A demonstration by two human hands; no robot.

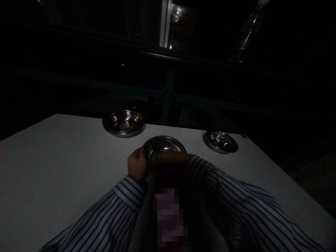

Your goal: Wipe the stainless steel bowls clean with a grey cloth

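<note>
A shiny steel bowl (164, 139) is tilted in front of me at the middle of the white table. My left hand (138, 163) is closed on its left rim, thumb near the top edge. Reaching in from the right, my right hand (172, 158) is inside the bowl. Deep shadow hides its fingers, so whether they hold anything cannot be made out. The lower part of the bowl is lost in the dark too.
Stacked steel bowls (123, 133), the top one with a yellow and red sticker, stand at the table's far left edge. Another steel bowl (222, 141) sits at the far right on the white table (78, 154). A clear plastic bottle (246, 36) shows in the dark background.
</note>
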